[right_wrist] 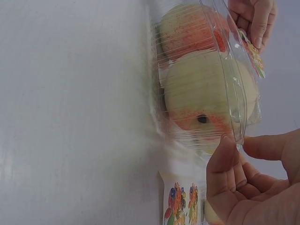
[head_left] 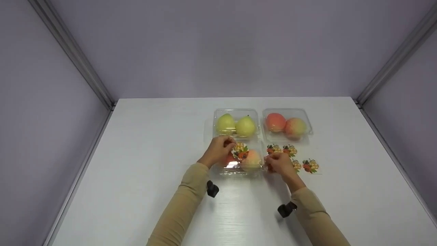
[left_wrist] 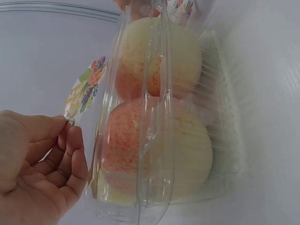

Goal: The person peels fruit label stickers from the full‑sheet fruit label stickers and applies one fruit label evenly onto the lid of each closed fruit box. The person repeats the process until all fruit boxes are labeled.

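Observation:
My left hand (head_left: 218, 149) pinches the edge of a round fruit-print sticker (head_left: 240, 151) between thumb and finger. In the left wrist view the sticker (left_wrist: 86, 89) stands tilted just above the lid of a clear plastic clamshell box (left_wrist: 157, 199). Two peaches (left_wrist: 159, 145) lie inside the box, which appears closed. At the box's right end my right hand (head_left: 280, 163) pinches its rim between thumb and forefinger, as the right wrist view shows with the hand (right_wrist: 253, 183) at the corner. Whether the sticker touches the lid, I cannot tell.
Behind stands a clear box with two green pears (head_left: 245, 126); right of it, another with two peaches (head_left: 295, 127). A sheet of several fruit stickers (head_left: 310, 166) lies beside and partly under my right hand. Walls enclose the white table (head_left: 136, 171) at back and sides.

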Tool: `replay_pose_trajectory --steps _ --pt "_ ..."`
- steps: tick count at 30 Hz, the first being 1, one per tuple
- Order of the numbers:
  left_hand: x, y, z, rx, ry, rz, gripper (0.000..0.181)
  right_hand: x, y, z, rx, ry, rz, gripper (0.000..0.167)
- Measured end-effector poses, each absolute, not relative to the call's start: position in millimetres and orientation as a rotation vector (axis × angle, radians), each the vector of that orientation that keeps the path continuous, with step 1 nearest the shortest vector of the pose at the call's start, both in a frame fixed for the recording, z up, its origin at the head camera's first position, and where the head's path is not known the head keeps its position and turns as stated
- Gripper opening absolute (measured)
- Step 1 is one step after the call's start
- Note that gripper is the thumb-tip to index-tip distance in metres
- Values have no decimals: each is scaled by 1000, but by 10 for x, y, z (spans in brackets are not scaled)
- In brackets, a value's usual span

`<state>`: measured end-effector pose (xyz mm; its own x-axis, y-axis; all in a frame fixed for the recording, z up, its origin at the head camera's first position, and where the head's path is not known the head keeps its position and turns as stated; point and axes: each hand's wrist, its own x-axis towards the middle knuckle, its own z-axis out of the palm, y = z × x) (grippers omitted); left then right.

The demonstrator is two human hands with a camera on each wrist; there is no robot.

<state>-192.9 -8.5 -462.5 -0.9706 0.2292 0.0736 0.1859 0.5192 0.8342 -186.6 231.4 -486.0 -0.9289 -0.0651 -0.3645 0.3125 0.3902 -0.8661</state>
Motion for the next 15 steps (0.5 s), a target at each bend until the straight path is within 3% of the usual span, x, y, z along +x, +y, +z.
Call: replay_pose_trajectory --steps 15 --pt "-1920 -81 -4644 368 2740 1433 13 -1870 2309 -4899 204 2320 -1559 19"
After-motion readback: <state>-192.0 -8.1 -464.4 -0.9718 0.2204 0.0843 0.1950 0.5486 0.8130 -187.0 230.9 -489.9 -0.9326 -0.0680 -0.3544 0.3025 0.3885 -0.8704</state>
